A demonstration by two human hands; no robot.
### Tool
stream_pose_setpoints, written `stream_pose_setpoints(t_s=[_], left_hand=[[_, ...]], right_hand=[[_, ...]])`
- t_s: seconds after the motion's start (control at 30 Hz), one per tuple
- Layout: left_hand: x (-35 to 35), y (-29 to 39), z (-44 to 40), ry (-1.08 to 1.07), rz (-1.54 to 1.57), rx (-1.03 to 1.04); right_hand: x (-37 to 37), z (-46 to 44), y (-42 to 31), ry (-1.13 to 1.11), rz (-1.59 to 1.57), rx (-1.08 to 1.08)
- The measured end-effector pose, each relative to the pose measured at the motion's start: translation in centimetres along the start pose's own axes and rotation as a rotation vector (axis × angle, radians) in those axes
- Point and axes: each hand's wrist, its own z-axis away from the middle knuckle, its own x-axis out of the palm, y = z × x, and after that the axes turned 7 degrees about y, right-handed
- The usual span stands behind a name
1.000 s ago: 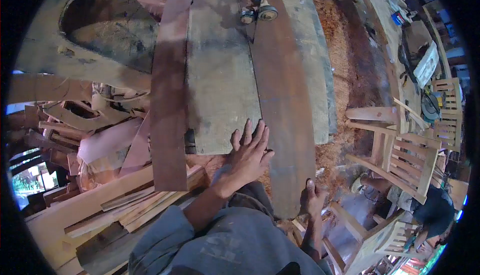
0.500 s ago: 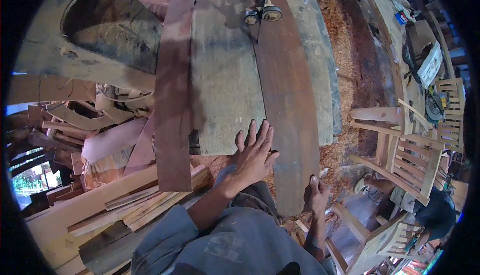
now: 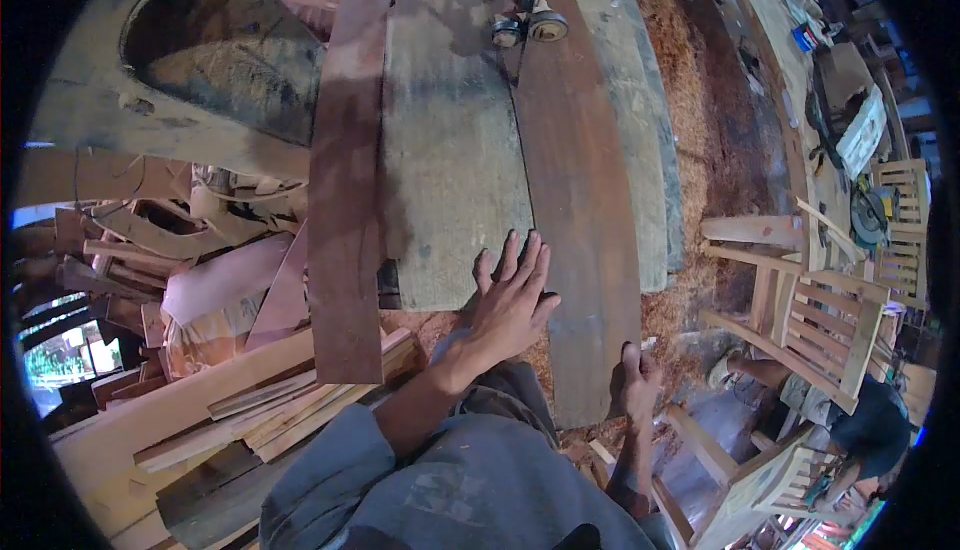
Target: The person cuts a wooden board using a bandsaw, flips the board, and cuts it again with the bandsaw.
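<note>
1. Both hands and the brown board [image 3: 585, 210] sit slightly farther forward than in the earlier frame; the wheels [image 3: 547, 26] hold about the same position.
2. Worktable [image 3: 450, 150]: lies beneath most of the brown board, whose near end overhangs the near edge. Caution: without support, this overhang may dip and lift the far portion.
3. Brown board: lies lengthwise, right of the worktable's middle, its far part at the wheels. Caution: uneven pressure from the two hands may skew it and cause binding.
4. Second board [image 3: 347, 200]: lies along the left side, apart from the brown board. Caution: its near end projects toward the left forearm; a sideways swing could knock it.
5. Left hand [image 3: 512, 295]: palm down, fingers spread at the brown board's left edge, grasping nothing. Caution: a forward slip may carry the fingers toward the wheels.
6. Right hand [image 3: 641, 385]: at the right edge near the overhanging end, thumb raised. Whether the partly hidden fingers clamp the wood cannot be told. Caution: a loose hold could let the end drop.
7. Wheels: contact with the wood cannot be judged. Caution: a raised or twisted surface may snag.
</note>
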Motion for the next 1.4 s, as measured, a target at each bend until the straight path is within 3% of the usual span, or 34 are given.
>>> stream_pose_setpoints(t_s=[0.2,0.37,0.77,1.4], left_hand=[[-0.1,-0.4,-0.5,-0.012,0.034,0.004],[-0.2,-0.4,-1.0,0.007,-0.01,-0.005],[0.1,-1.0,-1.7,0.008,0.009,0.003],[0.2,-1.3,-2.7,0.047,-0.017,0.0]], right_hand=[[0.8,0.0,-1.5,0.015,-0.02,-0.026],[0.7,-0.8,-0.8,0.067,0.16,-0.15],[1.5,-0.8,-3.0,0.04,0.097,-0.044],[1.4,-2.7,-1.6,0.018,0.108,-0.149]])
